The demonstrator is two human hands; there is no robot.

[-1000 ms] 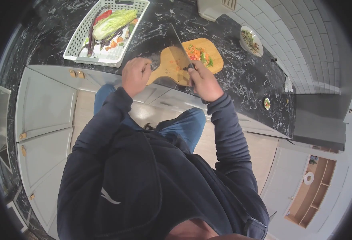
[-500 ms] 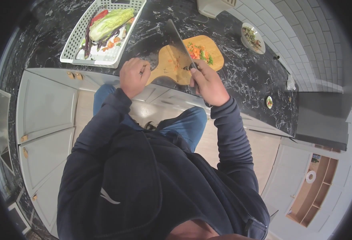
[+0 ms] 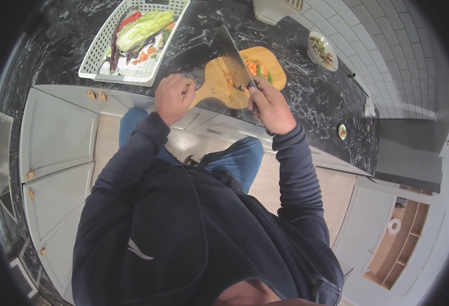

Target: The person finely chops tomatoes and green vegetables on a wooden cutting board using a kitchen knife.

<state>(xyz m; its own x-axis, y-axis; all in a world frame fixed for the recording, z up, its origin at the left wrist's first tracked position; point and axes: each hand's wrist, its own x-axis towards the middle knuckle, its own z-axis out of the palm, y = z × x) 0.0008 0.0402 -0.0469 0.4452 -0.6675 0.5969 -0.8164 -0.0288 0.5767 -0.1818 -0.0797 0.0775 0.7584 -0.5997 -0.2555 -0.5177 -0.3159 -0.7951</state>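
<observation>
The fingers of the right hand (image 3: 271, 106) are wrapped tight around the handle of a large knife (image 3: 236, 56), whose broad dark blade lies over the wooden cutting board (image 3: 219, 84) with its tip pointing away from the person. The fingers of the left hand (image 3: 174, 97) are curled in and grip the board's handle end at the near edge of the black marbled surface (image 3: 311, 97). Just right of the blade, on the far part of the board, sits a small heap of chopped vegetables (image 3: 256, 69), orange and green. Well to the left on the same surface stands a white slotted basket (image 3: 102, 61) holding a head of lettuce (image 3: 142, 29) and other whole vegetables. To the far right, near the tiled wall, is a small bowl (image 3: 321, 51) with chopped pieces in it.
</observation>
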